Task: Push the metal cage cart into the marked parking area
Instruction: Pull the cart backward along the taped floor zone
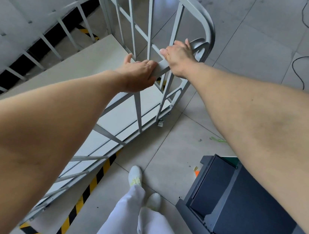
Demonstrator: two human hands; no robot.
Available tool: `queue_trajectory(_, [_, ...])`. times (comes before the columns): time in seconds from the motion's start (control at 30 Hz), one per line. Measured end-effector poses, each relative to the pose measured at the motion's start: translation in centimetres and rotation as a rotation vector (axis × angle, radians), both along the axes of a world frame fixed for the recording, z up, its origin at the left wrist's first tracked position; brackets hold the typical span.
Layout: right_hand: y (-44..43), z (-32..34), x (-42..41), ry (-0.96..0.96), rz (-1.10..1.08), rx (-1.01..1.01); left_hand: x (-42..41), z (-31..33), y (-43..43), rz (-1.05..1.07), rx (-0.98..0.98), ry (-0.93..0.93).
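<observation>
The grey metal cage cart [152, 20] fills the upper left, its barred side wall facing me and its pale deck [90, 63] inside. My left hand [137, 73] is shut on a flat horizontal bar of that wall. Just to its right on the same bar, near the rounded corner post, my right hand [178, 58] is also shut. Yellow-and-black striped floor tape [91, 185] runs along the cart's near bottom edge, and a second piece [87, 31] shows beyond the deck. One cart caster [160, 123] is visible at the near corner.
A dark grey cabinet-like unit [235, 210] stands close on my right. A black cable [304, 58] snakes over the tiled floor at the upper right. Small bits of green and orange litter [217, 140] lie near the cabinet. My feet in white shoes [135, 176] stand beside the tape.
</observation>
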State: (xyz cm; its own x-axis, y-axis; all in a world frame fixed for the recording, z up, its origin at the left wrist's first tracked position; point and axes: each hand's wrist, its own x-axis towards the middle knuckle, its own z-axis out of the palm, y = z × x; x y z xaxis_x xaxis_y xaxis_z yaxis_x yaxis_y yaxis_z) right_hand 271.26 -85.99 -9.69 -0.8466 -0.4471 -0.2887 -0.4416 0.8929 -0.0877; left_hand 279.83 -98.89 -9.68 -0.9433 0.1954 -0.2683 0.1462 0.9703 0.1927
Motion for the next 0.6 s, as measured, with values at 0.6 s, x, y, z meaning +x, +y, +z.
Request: queue_trajectory(0.6, [-0.1, 0.1, -3.1, -0.04, -0.006, -0.025, -2.8, -0.3, -0.1, -0.029, -0.044, 0.017])
